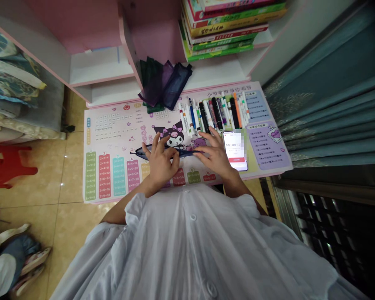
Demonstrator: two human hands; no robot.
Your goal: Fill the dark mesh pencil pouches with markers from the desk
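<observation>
A dark navy mesh zip pouch (185, 153) lies lengthwise across the pink printed desk mat (118, 129), just in front of my body. My left hand (160, 161) grips its middle from above, with the fingers spread over it. My right hand (215, 155) holds its right end, the thumb pressing on the fabric. Part of the pouch is hidden under my left hand. A row of several felt-tip markers (214, 114) lies just beyond my hands. A smartphone (235, 150) showing a timer sits beside my right hand.
Several dark mesh pouches (164, 87) lie in a heap at the mat's far edge, below shelves holding stacked books (225, 31). A teal curtain (328, 112) hangs to the right. A red stool (9, 164) stands on the tiled floor to the left.
</observation>
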